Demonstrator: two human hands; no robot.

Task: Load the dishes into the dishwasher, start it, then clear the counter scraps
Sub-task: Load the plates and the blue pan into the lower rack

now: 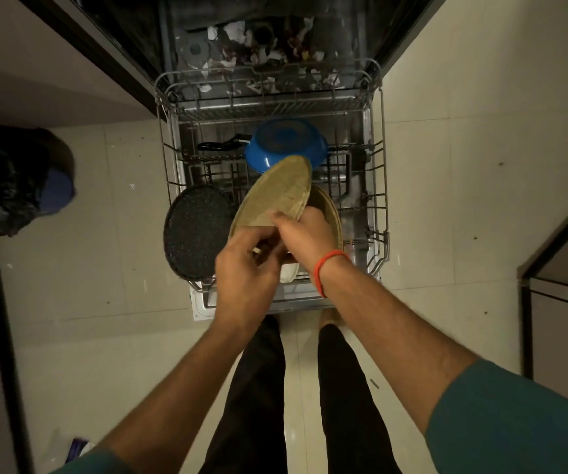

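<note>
Brass-coloured plate [277, 193] pinched at its near edge by right hand [304, 234], left hand [246, 265] apparently gripping same edge, blue pan [286, 142] beyond, black griddle [197, 230] left, lower rack [376, 186] beneath.

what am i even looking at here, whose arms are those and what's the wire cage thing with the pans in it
There is no robot here. One camera, worn on a person's head, looks down, so the arms are the wearer's own and their legs show below. The wire cage is the pulled-out lower dishwasher rack, seen from above. In it sit a blue pan turned upside down and a dark speckled griddle pan standing on edge at the left. Both hands hold a tan round plate tilted over the rack: the right hand, with a red band at the wrist, grips its near edge, and the left hand holds it from below. A second tan plate stands behind it. A bin with a black bag stands on the floor at left.
</note>
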